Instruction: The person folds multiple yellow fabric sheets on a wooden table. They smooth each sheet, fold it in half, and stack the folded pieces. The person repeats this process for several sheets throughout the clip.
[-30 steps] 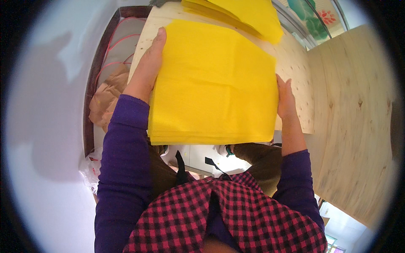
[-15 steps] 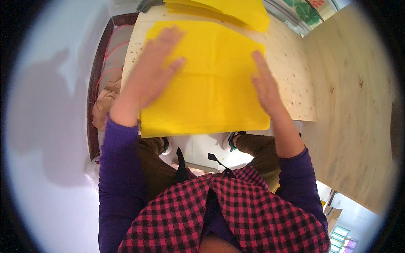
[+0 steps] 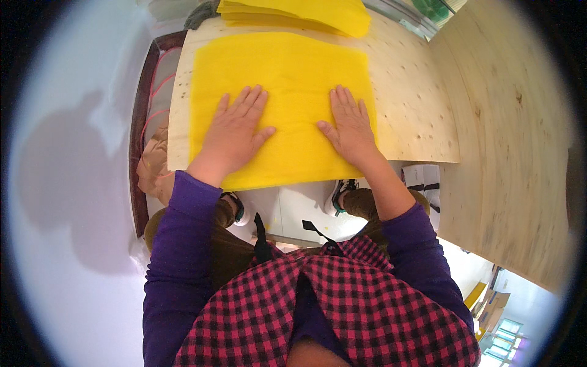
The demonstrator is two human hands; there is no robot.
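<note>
Two flat, open palms are pressing one yellow fabric sheet [image 3: 287, 79] onto the plywood tabletop [image 3: 409, 116]; left hand [image 3: 235, 131] and right hand [image 3: 350, 125] are gripping nothing; smoothing seems underway; sliding outward evenly looks needed.

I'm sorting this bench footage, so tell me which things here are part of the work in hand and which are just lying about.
In use:
left hand and right hand, both flat on the yellow sheet
wooden board under the sheet

Lying about:
stack of yellow sheets at the far edge
brown paper beside the board
</note>
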